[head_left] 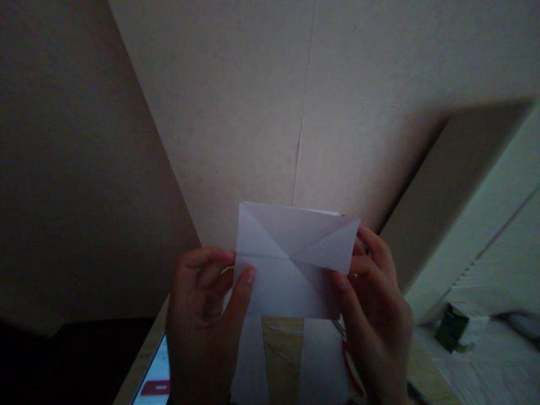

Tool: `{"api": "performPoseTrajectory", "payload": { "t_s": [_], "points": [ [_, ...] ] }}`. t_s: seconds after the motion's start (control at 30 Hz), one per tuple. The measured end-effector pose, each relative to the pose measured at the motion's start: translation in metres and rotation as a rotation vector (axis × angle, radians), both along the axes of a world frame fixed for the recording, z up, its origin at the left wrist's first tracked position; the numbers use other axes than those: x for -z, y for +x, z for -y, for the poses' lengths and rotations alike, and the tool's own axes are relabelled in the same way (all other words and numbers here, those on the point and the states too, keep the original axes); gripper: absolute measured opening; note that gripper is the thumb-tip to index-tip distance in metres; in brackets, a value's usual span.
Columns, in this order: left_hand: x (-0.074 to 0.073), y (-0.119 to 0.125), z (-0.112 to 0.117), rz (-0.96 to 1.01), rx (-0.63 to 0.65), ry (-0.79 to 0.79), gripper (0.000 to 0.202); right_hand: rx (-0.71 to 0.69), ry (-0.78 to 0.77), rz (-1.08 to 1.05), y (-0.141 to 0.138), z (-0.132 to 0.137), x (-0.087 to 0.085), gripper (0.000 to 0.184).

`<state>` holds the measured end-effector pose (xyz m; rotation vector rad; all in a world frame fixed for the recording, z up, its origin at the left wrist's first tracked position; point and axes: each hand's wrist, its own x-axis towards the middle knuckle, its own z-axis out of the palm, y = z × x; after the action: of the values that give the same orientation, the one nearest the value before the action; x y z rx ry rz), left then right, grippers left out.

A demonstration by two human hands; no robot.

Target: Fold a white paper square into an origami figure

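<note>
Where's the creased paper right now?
In the head view, the creased paper is just below and right of the middle, held up between the left hand and right hand, above the table.

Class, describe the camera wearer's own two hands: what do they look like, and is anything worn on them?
The bare left hand and the bare right hand are both ungloved. No ring or marking shows on the visible parts of the fingers. The dim light and the picture's lower edge leave sleeves or wristwear unclear.
</note>
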<state>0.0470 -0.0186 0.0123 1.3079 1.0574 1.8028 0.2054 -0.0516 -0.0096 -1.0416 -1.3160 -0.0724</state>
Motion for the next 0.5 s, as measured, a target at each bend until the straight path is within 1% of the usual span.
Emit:
{"api": "performPoseTrajectory", "payload": {
  "t_s": [0.1, 0.23, 0.33, 0.43, 0.5],
  "points": [
    [0.001, -0.002, 0.0, -0.023, 0.003, -0.035, 0.025, -0.049, -0.04, -0.023, -0.001, 0.001, -0.001, 0.016],
    [0.001, 0.0, 0.001, -0.042, 0.048, -0.018, 0.028, -0.084, -0.075, -0.067, 0.002, 0.002, -0.004, 0.016],
    [0.0, 0.004, 0.002, -0.015, 0.03, -0.025, 0.028, -0.105, -0.081, -0.091, 0.003, 0.002, -0.009, 0.018],
    [0.001, 0.005, 0.003, 0.009, -0.022, -0.039, 0.028, -0.111, -0.088, -0.115, 0.002, 0.002, -0.013, 0.018],
    [0.001, 0.006, 0.005, -0.015, -0.044, -0.035, 0.026, -0.127, -0.117, -0.135, 0.001, 0.002, -0.015, 0.019]
  ]
}}
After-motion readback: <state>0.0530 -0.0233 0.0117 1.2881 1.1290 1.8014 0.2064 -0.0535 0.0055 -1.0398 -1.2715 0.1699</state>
